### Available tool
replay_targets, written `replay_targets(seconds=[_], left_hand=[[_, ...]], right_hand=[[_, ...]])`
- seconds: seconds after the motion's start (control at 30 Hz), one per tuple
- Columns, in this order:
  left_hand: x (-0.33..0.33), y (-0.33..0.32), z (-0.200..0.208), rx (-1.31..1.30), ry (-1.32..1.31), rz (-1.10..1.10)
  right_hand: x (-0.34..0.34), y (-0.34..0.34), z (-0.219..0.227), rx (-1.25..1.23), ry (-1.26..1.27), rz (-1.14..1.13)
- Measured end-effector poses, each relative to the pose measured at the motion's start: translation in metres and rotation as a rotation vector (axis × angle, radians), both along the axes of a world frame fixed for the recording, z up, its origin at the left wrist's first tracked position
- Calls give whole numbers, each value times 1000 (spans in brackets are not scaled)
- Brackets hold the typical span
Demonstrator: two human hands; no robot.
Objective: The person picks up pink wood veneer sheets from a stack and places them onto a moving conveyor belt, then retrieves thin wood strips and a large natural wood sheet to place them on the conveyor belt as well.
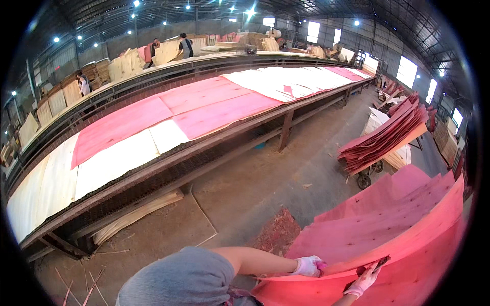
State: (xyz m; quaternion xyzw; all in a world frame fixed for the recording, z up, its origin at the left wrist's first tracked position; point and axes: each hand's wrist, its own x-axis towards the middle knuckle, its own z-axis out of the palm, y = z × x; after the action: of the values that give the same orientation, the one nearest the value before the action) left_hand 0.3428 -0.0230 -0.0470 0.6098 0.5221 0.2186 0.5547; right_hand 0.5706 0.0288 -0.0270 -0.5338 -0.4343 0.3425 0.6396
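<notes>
Nearest: our grey sleeve (178, 275) | handling: we'd best lift the thin pink sheet (398, 245) slowly and level, lest it split | place: edge within our left fingers (319, 266), just beside our right fingers (371, 273), bulk spreading beyond both | left closed on that edge; right grip, we cannot tell

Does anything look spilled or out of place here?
Possibly: reddish, crumbly-looking debris lies spread on the brown floor, as if spilled. A small pink patch, perhaps a scrap, breaks up the thin, pale wood sheets.

Bright windows (407, 71) and lamps (250, 12) dot the grey hall above a dusty brown floor (301, 158).
</notes>
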Motion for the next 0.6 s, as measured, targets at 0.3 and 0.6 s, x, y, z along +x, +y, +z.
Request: replay_targets(seconds=[0.3, 0.6], left_hand=[[-85, 64, -58, -120, -607, 20], [-172, 135, -43, -140, -490, 1]], right_hand=[[-126, 37, 30, 31, -102, 51], [-211, 109, 17, -258, -351, -108]])
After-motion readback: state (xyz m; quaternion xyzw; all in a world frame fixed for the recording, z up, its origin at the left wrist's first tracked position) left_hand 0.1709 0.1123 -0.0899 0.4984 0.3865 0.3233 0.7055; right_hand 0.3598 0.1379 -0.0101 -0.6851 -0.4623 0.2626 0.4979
